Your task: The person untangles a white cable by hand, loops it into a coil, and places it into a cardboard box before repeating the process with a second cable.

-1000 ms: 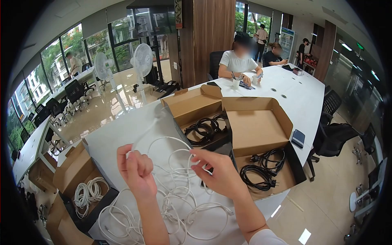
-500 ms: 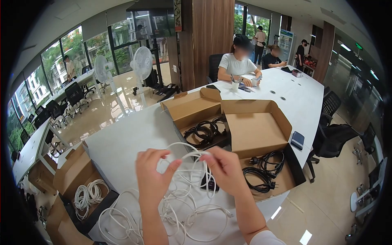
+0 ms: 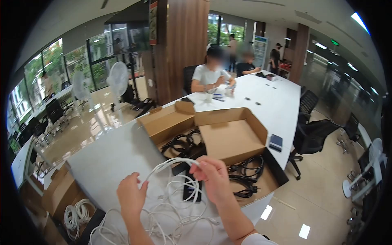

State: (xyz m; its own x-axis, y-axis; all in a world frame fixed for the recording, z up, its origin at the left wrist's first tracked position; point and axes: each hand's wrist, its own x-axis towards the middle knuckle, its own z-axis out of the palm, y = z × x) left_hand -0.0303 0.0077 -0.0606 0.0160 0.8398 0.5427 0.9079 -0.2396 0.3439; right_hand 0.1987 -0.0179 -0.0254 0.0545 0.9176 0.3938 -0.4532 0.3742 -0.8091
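Observation:
A loop of white cable [image 3: 169, 162] arches between my two hands above the table. My right hand [image 3: 212, 177] pinches several strands at its right end. My left hand [image 3: 132, 192] has thumb and fingers closed near the loop's left end, which meets the thumb tip. More loose white cable [image 3: 175, 220] hangs and lies tangled below and between my hands. Under the strands a black object [image 3: 192, 188] lies on the white table [image 3: 106, 149].
Two open cardboard boxes [image 3: 232, 132] [image 3: 167, 122] with coiled black cables [image 3: 245, 175] stand ahead. Another box [image 3: 57, 190] holds coiled white cables [image 3: 77, 214] at left. A dark notebook [image 3: 276, 143] lies right. A seated person [image 3: 210, 75] is across the table; others sit or stand beyond.
My hands have moved apart, and the cable between them now forms a wider arch. The view has turned right, so the boxes appear further left.

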